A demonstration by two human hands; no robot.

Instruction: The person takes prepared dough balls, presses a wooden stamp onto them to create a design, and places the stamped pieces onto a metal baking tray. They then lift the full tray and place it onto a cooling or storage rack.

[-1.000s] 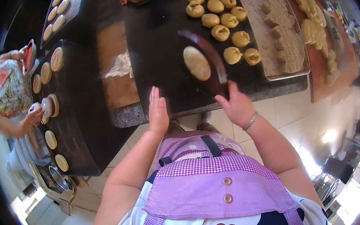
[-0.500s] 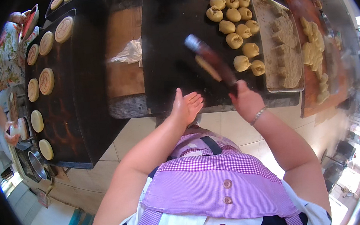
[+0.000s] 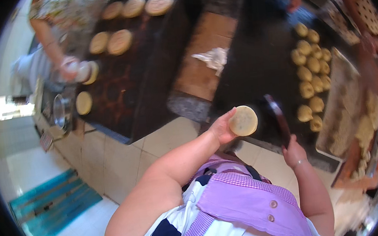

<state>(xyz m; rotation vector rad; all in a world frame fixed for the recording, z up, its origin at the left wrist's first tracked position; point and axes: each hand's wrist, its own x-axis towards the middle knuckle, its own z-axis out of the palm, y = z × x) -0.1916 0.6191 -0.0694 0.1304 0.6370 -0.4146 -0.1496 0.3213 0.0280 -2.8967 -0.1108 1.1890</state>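
My left hand (image 3: pixel 222 126) holds a flat round disc of pale dough (image 3: pixel 243 120) above the near edge of the dark counter (image 3: pixel 256 67). My right hand (image 3: pixel 294 151) grips the handle of a dark wooden press paddle (image 3: pixel 277 118), raised and tilted just right of the disc. Several round dough balls (image 3: pixel 310 76) lie in rows on the counter beyond the paddle. I wear a purple checked apron.
A black griddle (image 3: pixel 123 83) at the left carries several flat dough rounds; another person's hand (image 3: pixel 70 69) works at its far edge. A crumpled white bag (image 3: pixel 213 57) lies on a brown board. A metal tray (image 3: pixel 345 100) stands at the right. A blue mat (image 3: pixel 53 206) lies on the floor.
My left hand has taken the flattened dough disc off the paddle and now holds it up. My right hand has tilted the paddle upright. My view has swung left toward the griddle.
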